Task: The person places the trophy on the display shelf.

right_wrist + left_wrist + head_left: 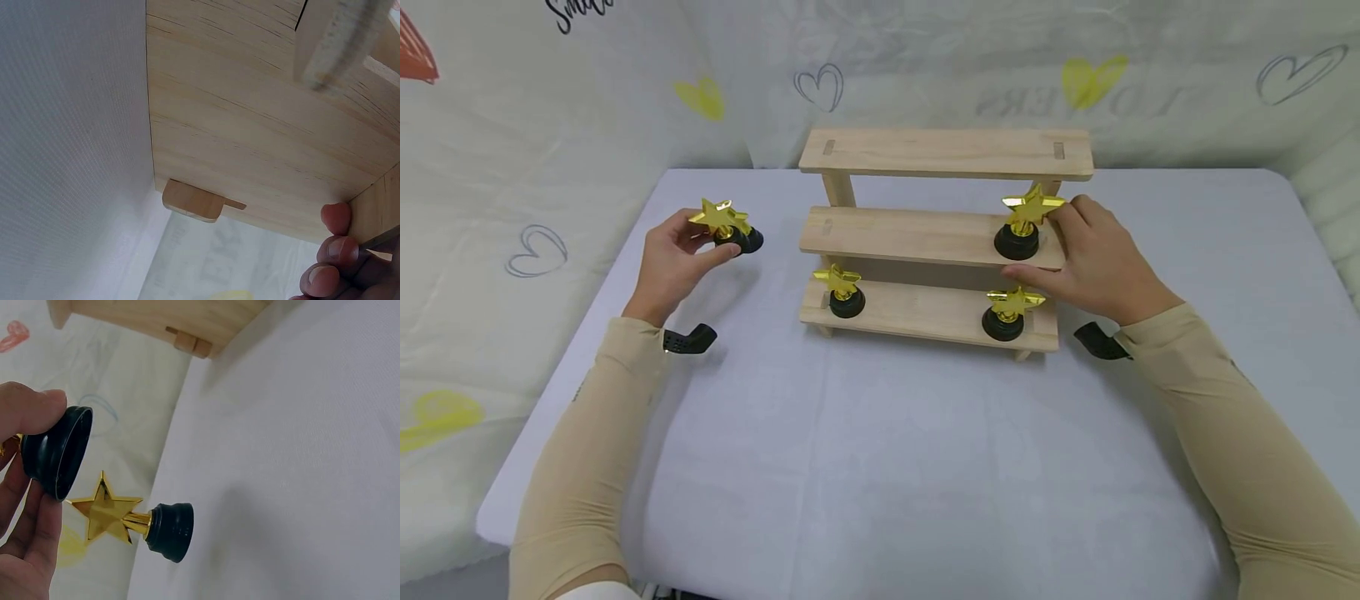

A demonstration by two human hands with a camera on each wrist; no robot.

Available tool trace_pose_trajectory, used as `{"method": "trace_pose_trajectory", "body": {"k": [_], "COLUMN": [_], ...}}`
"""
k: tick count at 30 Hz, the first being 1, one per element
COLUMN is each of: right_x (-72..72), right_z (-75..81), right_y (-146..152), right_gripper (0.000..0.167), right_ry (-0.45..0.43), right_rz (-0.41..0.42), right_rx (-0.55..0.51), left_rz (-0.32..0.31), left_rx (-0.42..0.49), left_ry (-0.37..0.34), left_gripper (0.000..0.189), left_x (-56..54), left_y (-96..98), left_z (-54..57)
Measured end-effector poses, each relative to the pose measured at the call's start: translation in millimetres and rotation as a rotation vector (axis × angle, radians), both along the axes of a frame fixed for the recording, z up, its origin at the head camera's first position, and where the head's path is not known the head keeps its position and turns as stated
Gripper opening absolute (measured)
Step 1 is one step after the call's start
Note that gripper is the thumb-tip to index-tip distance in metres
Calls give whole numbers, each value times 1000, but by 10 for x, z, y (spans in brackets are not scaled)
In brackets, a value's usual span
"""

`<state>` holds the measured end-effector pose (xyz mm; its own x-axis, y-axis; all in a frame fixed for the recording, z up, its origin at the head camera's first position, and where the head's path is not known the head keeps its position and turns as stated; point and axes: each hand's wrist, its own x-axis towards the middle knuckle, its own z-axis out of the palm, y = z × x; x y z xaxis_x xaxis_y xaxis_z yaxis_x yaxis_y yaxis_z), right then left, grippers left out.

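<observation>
My left hand [672, 262] holds a gold star trophy [721, 218] by its black base, thumb on one side and fingers on the other. Close beside it is a second star trophy [172, 532]; whether that one stands on the table or is also held, I cannot tell. At the right end of the three-tier wooden shelf [895, 233], my right hand [1097, 258] grips the middle board, thumb at the front edge. Curled fingertips [337, 250] show against the wood in the right wrist view. A star trophy [1021, 223] stands on that board beside this hand.
On the bottom board stand a star trophy [842, 292] at the left and another star trophy [1009, 315] at the right. The shelf stands on a white-covered table [880, 467]. A patterned curtain [910, 75] hangs behind it.
</observation>
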<state>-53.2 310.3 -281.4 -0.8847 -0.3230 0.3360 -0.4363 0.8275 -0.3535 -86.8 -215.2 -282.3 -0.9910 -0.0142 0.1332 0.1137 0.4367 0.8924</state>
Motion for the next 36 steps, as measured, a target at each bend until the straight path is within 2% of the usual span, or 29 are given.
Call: {"method": "trace_pose_trajectory", "body": {"k": [9, 14, 28, 32, 36], "right_x": [-3, 2, -27, -36, -40], "right_z": [2, 14, 27, 38, 48], "right_y": [3, 6, 30, 34, 29], "right_gripper": [76, 76, 71, 79, 98], "right_ry": [10, 16, 181, 228, 262], "right_rz": [9, 13, 77, 103, 103], "right_rx": [11, 35, 133, 147, 154], "left_rz": [-11, -36, -71, -87, -95], "left_rx": [8, 50, -14, -11, -22], "left_ry": [16, 41, 46, 55, 65], "left_gripper": [43, 42, 42, 41, 41], "left_x": [11, 1, 64, 73, 85], "left_y": [50, 78, 200, 235, 276], "left_z": [114, 156, 264, 286, 319]}}
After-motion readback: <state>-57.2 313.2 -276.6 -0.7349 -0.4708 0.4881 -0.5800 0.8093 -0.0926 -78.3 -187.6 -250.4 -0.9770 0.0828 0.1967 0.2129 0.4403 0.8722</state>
